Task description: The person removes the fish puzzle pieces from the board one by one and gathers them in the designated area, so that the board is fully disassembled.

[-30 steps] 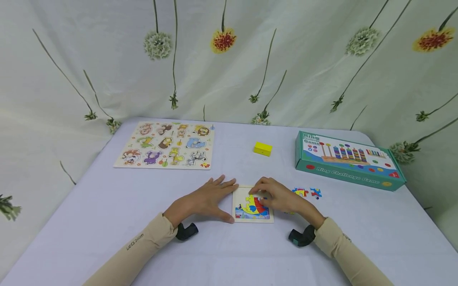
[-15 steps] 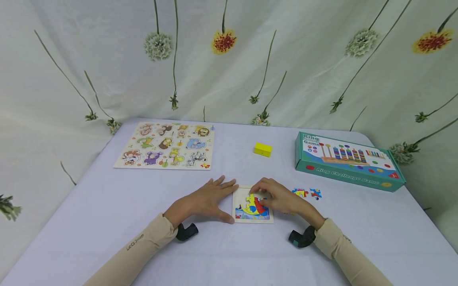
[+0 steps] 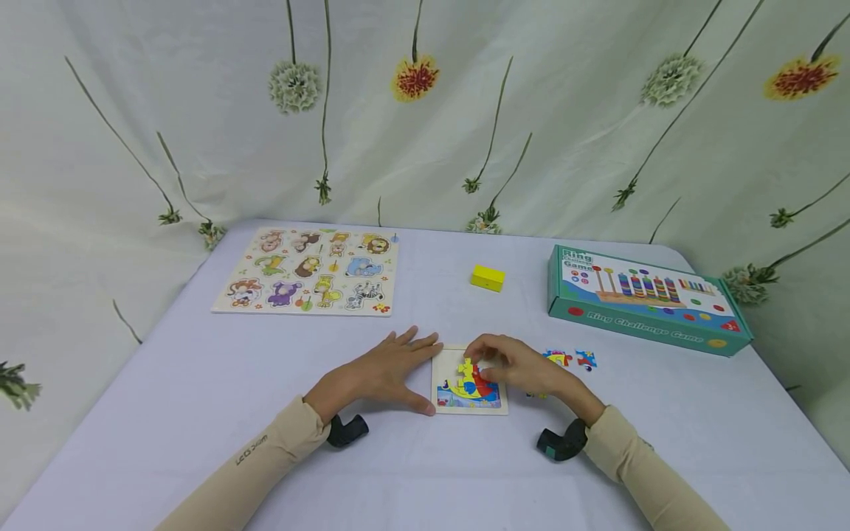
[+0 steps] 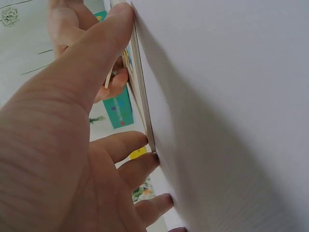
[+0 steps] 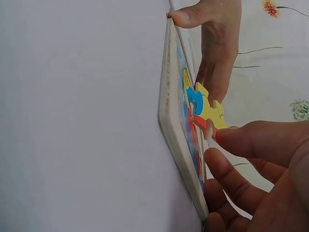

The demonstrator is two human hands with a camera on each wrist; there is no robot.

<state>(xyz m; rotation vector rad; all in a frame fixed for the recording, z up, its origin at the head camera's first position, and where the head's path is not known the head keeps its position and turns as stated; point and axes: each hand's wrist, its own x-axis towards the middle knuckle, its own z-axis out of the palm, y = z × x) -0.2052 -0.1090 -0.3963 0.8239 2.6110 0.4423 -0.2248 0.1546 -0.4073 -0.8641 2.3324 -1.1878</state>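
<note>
A small wooden puzzle tray [image 3: 448, 357] lies on the table, its lower part filled with a colourful picture. In the right wrist view, my right hand [image 5: 260, 164] pinches a yellow, red and blue puzzle piece [image 5: 208, 110], which stands tilted above the tray. From the head view, that right hand [image 3: 516, 363] covers the tray's right side. My left hand [image 3: 385, 369] has its fingers spread, with thumb and fingertips at the tray's left edge. Two loose puzzle pieces [image 3: 586, 358] lie right of the right hand; another bit shows partly hidden under that wrist.
An animal puzzle board [image 3: 305, 271] lies at the back left. Behind the tray sits a yellow block [image 3: 488, 278]. The green Ring Challenge Game box [image 3: 647, 299] takes up the back right. A flower-printed cloth [image 3: 372, 147] hangs behind the table.
My right hand has shifted slightly down and right, and the puzzle piece it pinches has tilted a little. My left hand stays where it was.
</note>
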